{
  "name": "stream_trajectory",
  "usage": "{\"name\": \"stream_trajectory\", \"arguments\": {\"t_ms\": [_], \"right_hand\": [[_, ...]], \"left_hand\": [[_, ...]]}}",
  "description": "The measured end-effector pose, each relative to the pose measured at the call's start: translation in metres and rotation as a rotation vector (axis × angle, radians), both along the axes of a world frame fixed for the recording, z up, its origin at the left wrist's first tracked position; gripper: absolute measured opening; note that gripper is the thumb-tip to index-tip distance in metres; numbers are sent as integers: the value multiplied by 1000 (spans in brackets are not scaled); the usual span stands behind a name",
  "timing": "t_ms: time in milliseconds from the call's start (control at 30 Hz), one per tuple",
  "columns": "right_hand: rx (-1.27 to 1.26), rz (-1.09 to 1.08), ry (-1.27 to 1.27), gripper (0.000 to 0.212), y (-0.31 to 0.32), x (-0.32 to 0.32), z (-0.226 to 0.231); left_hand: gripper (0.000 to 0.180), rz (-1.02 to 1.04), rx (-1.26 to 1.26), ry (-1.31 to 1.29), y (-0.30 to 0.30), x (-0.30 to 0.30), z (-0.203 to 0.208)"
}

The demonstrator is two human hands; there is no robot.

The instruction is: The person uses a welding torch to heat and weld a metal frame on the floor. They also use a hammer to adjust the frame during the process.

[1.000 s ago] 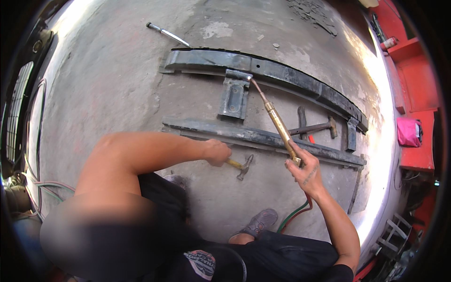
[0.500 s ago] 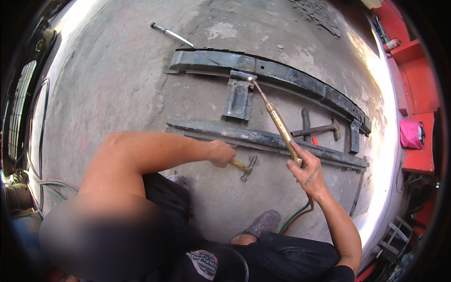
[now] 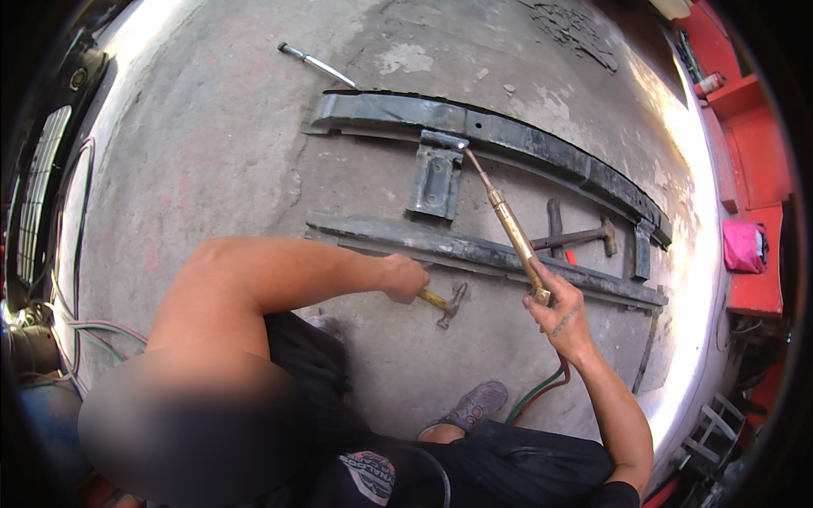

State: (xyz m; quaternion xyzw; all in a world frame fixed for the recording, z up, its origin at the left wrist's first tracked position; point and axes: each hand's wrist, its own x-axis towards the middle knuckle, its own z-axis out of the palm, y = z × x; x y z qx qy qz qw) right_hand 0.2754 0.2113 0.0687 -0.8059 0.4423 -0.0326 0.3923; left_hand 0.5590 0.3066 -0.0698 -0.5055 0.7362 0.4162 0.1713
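My right hand is wrapped round the brass handle of a gas torch. Its thin tip points up and left to the upper right edge of a metal bracket, where a small bright spot shows. That bracket joins a long, curved, dark bumper beam lying on the floor. In my left hand is a hammer with a yellow handle, its head low over the floor. A second, straighter metal bar lies between my hands and the bracket.
Another hammer lies near the beam's right end, beside a dark flat tool. A shiny metal rod rests behind the beam. Red and green hoses trail below my right hand. A red cabinet stands at the right, with a pink bag.
The torch tip has shifted slightly right along the bracket's upper edge, and the bright spot there is smaller. Both hands keep their hold. The whole view has moved a little.
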Motion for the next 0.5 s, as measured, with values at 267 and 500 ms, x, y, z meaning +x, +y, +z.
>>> {"name": "stream_trajectory", "arguments": {"t_ms": [267,500], "right_hand": [[10,-8,-50,67,-1,-7,-7],[418,-210,-284,67,-9,-2,4]], "left_hand": [[32,-3,13,1,-2,0,0],[30,34,-11,15,0,3,-5]]}}
